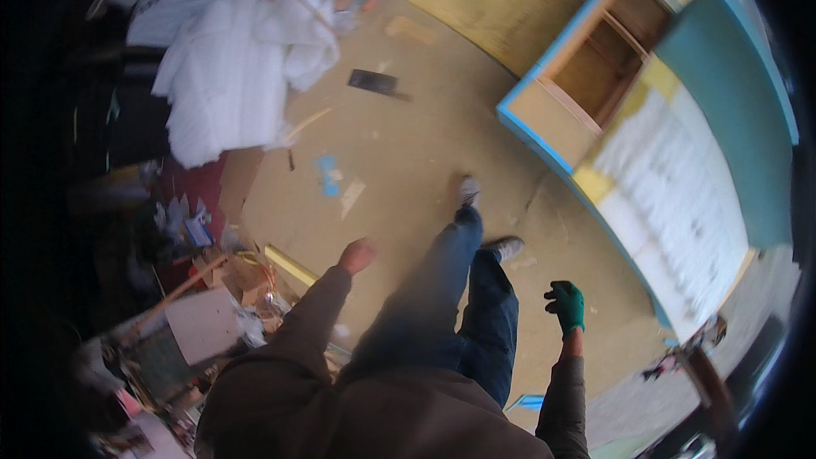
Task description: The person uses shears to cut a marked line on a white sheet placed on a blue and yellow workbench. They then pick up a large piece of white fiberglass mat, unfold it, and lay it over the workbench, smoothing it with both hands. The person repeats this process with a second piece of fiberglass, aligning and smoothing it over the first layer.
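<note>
My bare left hand point(358, 255) hangs over the floor in front of my body, its fingers blurred by motion. Nothing clearly shows in it. On my right hand point(567, 304) is a green glove with dark fingertips. Its fingers are loosely bent and apart, with nothing seen between them. Neither hand touches anything. To the right stands a sofa-like frame point(561, 115) with blue edging and open wooden compartments. White padding point(671, 195) covers part of it, over yellow foam point(663, 76). My right hand is the nearer one to this frame.
A heap of white wadding point(234, 72) lies at the far left. A dark flat piece point(372, 81) and blue scraps point(327, 174) lie on the tan floor point(408, 144). Cardboard and clutter point(204, 323) crowd the lower left. A yellow board point(484, 4) is at the back.
</note>
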### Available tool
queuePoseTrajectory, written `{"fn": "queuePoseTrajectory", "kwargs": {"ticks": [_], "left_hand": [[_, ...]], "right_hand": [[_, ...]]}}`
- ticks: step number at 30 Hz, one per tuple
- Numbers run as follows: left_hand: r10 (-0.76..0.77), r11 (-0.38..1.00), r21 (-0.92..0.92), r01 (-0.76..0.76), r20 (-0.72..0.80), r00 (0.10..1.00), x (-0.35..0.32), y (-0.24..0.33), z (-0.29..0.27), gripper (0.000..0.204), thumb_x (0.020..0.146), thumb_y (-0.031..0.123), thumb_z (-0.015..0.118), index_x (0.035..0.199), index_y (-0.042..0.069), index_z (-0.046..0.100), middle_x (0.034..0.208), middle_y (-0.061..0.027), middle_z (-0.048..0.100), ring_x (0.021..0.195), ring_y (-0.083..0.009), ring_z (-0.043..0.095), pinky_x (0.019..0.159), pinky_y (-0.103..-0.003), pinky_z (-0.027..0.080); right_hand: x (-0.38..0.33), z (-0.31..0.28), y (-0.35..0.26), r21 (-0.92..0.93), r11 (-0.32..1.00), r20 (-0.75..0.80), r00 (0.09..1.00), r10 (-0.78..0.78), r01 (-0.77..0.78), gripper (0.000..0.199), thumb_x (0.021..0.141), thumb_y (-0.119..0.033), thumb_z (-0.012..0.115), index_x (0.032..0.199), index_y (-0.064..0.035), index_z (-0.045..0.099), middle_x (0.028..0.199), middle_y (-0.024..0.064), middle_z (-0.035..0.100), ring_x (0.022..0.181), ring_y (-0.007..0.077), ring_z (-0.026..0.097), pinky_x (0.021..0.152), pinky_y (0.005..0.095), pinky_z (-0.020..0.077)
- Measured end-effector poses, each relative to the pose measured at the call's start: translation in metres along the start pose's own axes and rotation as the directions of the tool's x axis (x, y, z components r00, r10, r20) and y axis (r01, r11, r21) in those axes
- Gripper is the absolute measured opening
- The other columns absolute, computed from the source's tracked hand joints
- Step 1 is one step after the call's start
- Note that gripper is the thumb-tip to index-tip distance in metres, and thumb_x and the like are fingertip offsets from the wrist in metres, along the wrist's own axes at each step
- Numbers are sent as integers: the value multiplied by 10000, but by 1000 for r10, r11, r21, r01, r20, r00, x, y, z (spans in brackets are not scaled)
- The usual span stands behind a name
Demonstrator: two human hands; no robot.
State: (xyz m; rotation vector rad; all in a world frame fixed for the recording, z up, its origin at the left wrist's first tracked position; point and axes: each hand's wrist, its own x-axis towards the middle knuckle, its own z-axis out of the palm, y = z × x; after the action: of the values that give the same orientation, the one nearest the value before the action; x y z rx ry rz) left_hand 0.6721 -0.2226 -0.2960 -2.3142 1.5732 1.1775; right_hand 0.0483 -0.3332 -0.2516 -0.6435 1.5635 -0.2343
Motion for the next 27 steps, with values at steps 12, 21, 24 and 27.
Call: {"fn": "queuePoseTrajectory", "kwargs": {"ticks": [12, 21, 24, 27], "left_hand": [[-63, 885, -415, 211, 340, 938, -168, -275, 18, 251, 997, 184, 632, 1115, 24, 785, 1008, -154, 752, 804, -227, 746, 762, -408, 636], [-549, 367, -930, -27, -241, 800, -101, -385, -232, 193, 1052, 188, 578, 1072, 38, 697, 925, -61, 716, 861, -155, 675, 813, -333, 563], [-618, 335, -939, -80, -283, 733, -94, -412, -280, 165, 1025, 142, 599, 1086, 30, 704, 927, -55, 719, 840, -156, 682, 794, -324, 571], [-647, 288, -957, -40, -225, 729, -86, -455, -283, 149, 1003, 136, 621, 1058, 39, 719, 932, -58, 727, 830, -162, 696, 772, -336, 581]], "right_hand": [[39, 258, -190, -212, 975, 120, 992, -42, 67, 268, 1020, -237, 630, 1102, 10, 695, 809, 181, 743, 547, 244, 680, 475, 341, 541], [85, 580, -388, -261, 917, 511, 849, -134, 302, 308, 962, -40, 627, 1262, 23, 662, 942, 151, 774, 724, 208, 735, 613, 332, 585], [97, 661, -439, -278, 882, 532, 825, -189, 381, 277, 968, -33, 616, 1236, 13, 673, 954, 132, 772, 754, 184, 733, 621, 307, 574], [126, 720, -461, -400, 770, 572, 792, -214, 497, 297, 1032, -209, 607, 1235, -4, 680, 966, 146, 777, 713, 202, 743, 610, 296, 571]]}}
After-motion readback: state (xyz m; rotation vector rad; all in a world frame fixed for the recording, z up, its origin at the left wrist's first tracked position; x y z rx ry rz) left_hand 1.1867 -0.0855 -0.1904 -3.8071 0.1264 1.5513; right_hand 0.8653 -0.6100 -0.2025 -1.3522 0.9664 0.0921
